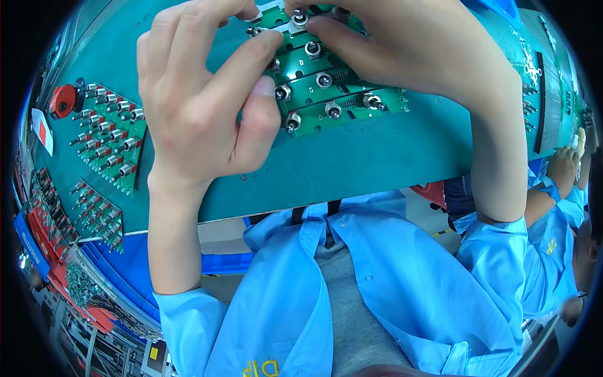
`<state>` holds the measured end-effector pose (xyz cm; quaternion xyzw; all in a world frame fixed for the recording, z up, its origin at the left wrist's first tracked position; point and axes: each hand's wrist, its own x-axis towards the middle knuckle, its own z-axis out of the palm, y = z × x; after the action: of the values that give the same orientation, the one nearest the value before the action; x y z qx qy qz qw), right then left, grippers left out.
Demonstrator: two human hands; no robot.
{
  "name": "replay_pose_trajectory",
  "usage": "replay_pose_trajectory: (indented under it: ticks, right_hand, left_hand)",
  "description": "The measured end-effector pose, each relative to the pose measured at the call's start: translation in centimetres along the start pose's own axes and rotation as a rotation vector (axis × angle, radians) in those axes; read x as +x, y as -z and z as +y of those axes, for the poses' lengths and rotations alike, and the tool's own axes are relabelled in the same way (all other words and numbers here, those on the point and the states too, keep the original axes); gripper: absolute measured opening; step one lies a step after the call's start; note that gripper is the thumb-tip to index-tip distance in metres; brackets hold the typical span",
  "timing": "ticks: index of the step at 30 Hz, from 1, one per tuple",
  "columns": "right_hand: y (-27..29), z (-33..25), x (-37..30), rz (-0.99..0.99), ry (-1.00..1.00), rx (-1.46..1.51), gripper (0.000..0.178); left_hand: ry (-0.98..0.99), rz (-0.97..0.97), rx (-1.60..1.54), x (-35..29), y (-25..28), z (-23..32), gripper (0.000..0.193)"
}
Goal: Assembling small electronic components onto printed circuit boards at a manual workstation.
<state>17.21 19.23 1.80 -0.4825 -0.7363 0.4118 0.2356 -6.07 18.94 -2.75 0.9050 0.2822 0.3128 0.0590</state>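
The left hand rested on the left end of a green printed circuit board panel fitted with rows of silver toggle switches, which lay at the far middle of the teal work table. Its fingers were curled; the index fingertip and thumb pressed against the panel's left edge, touching the switches nearest that edge. The right hand covered the upper right part of the same panel, its fingers bent and pinching at a switch on the top row. Whether either hand had a loose part clamped between its fingertips could not be told.

To the left on the table lay two further green boards carrying silver toggle switches, well apart from the worked panel. Just beyond them stood a red round roll. A red tray of small components sat at the far left edge.

At the right rim, another person's hand, in a blue sleeve, reached towards the table edge.
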Motion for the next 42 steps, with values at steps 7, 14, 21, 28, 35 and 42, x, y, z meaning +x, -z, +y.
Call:
replay_pose_trajectory:
  ticks: [7,14,21,28,35,42]
  right_hand:
    - [0.9,-0.7,-0.8,-0.009,-0.06,-0.108,0.01]
    - [1.0,0.0,-2.2,0.183,-0.015,0.002,0.013]
    - [2.3,2.7,-2.4,0.215,0.126,-0.023,0.017]
    - [3.4,3.1,-2.0,0.266,0.493,-0.74,0.01]
    - [13.0,9.5,0.6,0.445,0.032,-0.197,0.014]
    - [12.2,8.7,3.1,0.477,-0.319,-0.871,0.017]
  left_hand:
    - [-0.044,-0.03,0.046,0.6,0.1,0.1,0.039]
    - [-0.017,-0.069,0.061,0.5,0.1,0.0,0.04]
    - [-0.059,-0.013,0.072,0.3,-0.2,0.0,0.042]
    - [-0.047,-0.026,0.072,0.7,-0.6,-0.2,0.04]
    - [-0.061,0.048,0.079,0.4,-1.1,0.3,0.039]
    - [-0.036,0.119,0.026,0.4,-0.8,-0.4,0.037]
